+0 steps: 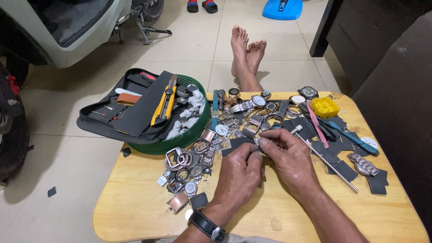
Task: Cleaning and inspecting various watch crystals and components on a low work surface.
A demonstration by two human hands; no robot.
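Hands meet in the middle of the low wooden desk [135, 211]. The left hand [237, 175] and the right hand [291, 158] come together, fingertips pinched on a tiny part [261, 153] between them. The part is mostly hidden by the fingers, so I cannot tell just what it is. It is held up close in front of the person, likely so it is easy to see and does not slip away. The left wrist wears a black wristwatch [206, 225].

Just behind the hands lies a pile of watch parts [198, 157]: cases, rings, buckles and metal bands. They sit close by, within easy reach. A long thin metal rod [326, 159] lies on the desk just beside the right hand, its end pointing at the fingers. A blue-handled tool [353, 139] and a small yellow box [325, 107] rest farther to the right, near dark flat pieces [344, 170].

At the left edge of the desk sits a green basket [189, 135] with grey rags and a yellow knife [163, 107] on top. An open black tool case [112, 112] leans on the basket and hangs past the desk. The person's bare feet [246, 47] stretch out on the tiled floor [67, 148] beyond the desk.
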